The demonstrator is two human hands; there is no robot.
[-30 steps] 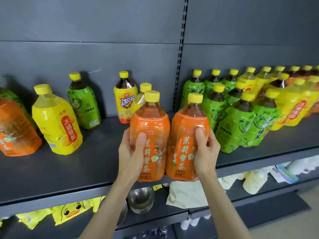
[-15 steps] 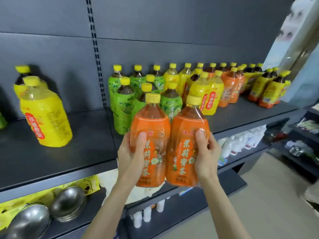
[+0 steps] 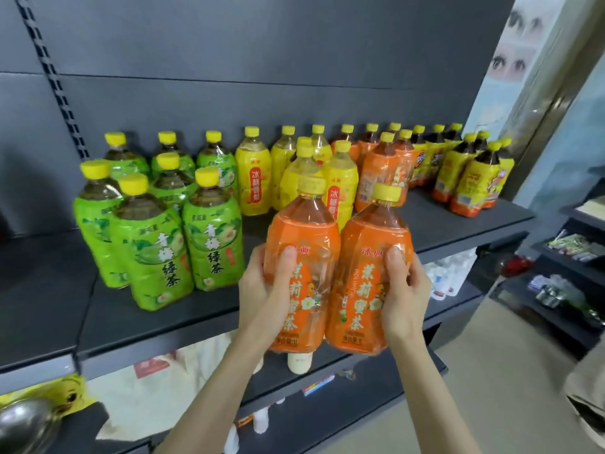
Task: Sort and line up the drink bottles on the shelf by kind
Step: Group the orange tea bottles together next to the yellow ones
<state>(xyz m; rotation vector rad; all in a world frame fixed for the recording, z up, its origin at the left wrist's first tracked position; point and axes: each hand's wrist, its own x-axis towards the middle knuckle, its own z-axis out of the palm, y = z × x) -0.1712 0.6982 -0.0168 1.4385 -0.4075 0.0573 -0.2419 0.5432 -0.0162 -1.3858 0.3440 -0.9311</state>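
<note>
Looking mostly sorted tbh; left hand [image 3: 262,290] & right hand [image 3: 404,298] each grip an orange bottle [image 3: 302,237], not yet w/ the orange group [image 3: 381,172] on shelf [image 3: 157,326].

Metal bowl [image 3: 26,427] and yellow duck packet [image 3: 39,393]: low, far left of the left grip [image 3: 265,290]. White bottles [image 3: 451,273]: just right of the right grip [image 3: 406,296]. Eye poster [image 3: 517,37]: high above, rightward.
</note>
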